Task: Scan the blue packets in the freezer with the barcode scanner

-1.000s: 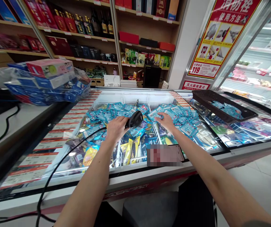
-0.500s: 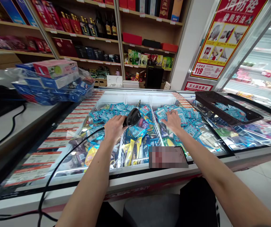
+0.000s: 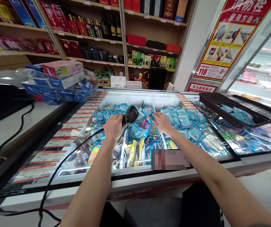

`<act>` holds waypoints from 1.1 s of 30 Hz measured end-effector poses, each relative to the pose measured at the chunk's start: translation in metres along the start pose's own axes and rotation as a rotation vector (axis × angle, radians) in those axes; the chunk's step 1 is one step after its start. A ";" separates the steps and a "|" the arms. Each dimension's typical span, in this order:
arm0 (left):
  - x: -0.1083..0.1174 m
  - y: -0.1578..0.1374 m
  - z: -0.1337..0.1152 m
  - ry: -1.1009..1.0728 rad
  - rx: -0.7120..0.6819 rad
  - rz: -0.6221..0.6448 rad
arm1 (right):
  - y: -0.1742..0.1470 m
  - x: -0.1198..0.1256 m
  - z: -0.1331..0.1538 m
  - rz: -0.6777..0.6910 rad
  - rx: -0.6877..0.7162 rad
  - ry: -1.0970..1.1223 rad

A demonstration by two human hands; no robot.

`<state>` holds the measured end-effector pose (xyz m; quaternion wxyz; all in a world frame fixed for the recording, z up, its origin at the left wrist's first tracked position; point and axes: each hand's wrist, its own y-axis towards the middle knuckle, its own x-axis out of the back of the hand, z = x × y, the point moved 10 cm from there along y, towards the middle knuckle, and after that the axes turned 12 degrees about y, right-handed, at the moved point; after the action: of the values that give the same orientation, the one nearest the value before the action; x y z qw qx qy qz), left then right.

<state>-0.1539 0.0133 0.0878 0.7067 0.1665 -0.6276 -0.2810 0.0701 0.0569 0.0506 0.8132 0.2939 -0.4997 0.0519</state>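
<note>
My left hand (image 3: 114,127) is wrapped around the handle of a black barcode scanner (image 3: 131,114), whose head points to the right over the freezer's glass top. A black cable trails from the scanner toward the lower left. My right hand (image 3: 163,123) hovers at the left edge of a pile of small blue packets (image 3: 184,120). Its fingers and thumb are apart, pointing left, and I see nothing between them. Another group of blue packets (image 3: 113,111) lies beyond my left hand. A single blue packet (image 3: 137,130) lies below the scanner head.
A phone (image 3: 170,159) with a blurred screen lies at the front edge of the freezer (image 3: 130,178). At right stands a dark brown basket (image 3: 256,119) with blue packets inside. Boxes in a plastic bag (image 3: 61,85) sit at left. Stocked shelves (image 3: 111,41) line the back.
My right hand has moved left from the top of the right pile toward the scanner. My left hand and the scanner stay nearly in place. The whole view has shifted slightly.
</note>
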 end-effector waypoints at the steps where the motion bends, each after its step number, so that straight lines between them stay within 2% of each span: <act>1: 0.000 0.000 0.002 0.005 0.013 -0.004 | 0.004 -0.010 0.007 0.034 0.024 0.032; 5: 0.000 0.002 0.006 0.021 0.036 -0.015 | 0.014 -0.036 0.036 0.136 0.111 0.109; 11: -0.001 0.003 0.008 0.009 0.054 -0.030 | 0.014 -0.042 0.049 0.174 0.143 0.099; 16: -0.002 0.002 0.008 -0.002 0.051 -0.016 | 0.009 -0.030 0.034 0.158 0.078 0.146; 22: -0.001 0.000 0.001 -0.011 0.009 -0.007 | 0.003 -0.011 0.011 0.011 -0.051 0.122; 27: -0.003 0.001 -0.004 -0.014 -0.017 0.001 | 0.004 -0.004 -0.006 -0.063 -0.086 -0.003; 33: -0.007 0.002 -0.016 -0.020 -0.091 0.039 | 0.007 -0.004 -0.033 0.024 -0.202 0.021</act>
<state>-0.1382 0.0172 0.0809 0.7125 0.1191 -0.6244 -0.2971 0.0912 0.0807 0.0397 0.8431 0.2041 -0.4973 0.0139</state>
